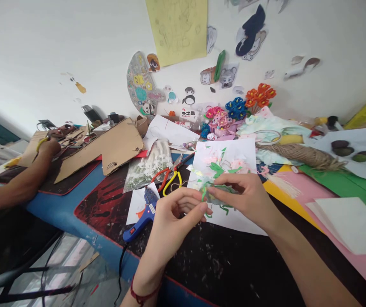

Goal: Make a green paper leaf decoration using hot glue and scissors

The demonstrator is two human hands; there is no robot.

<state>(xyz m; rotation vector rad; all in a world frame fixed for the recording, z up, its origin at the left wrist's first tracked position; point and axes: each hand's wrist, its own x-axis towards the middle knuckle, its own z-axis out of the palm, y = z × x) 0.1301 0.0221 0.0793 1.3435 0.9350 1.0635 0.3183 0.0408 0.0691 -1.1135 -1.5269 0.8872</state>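
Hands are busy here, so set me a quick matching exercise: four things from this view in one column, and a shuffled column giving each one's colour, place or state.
Column one
1. Hot glue gun
2. Twine bundle
3. Large yellow sheet
4. Left hand

Column two
A. Up on the wall
B. Fingertips at a thin green piece, close to those of the right hand
C. Blue, with a dark cable running from its handle
D. Light brown, on the right side of the view

Right pairs: 1-C, 2-D, 3-A, 4-B
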